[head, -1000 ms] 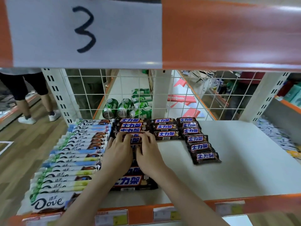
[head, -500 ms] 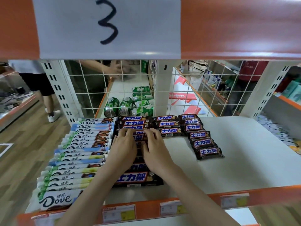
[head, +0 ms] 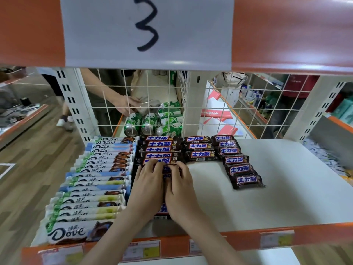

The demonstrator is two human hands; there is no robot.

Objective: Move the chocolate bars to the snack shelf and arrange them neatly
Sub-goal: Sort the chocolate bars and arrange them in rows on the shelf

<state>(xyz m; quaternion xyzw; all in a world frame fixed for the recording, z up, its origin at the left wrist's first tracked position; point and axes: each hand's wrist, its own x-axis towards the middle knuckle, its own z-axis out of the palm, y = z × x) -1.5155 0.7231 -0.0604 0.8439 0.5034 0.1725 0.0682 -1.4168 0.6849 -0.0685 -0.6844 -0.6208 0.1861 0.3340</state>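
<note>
While both hands lie side by side on the dark bar column (head: 159,150), we find left hand (head: 147,183) and right hand (head: 180,185) fingertips pressing bars, right of the Dove row (head: 95,180) on the shelf (head: 286,188).

A white paper sign (head: 147,31) bearing a handwritten 3 hangs on the orange upper rail. Behind the white wire mesh (head: 248,104), green cans (head: 152,121) lie on their sides near red notebooks (head: 214,113); another person's arm (head: 108,94) reaches toward the cans.
</note>
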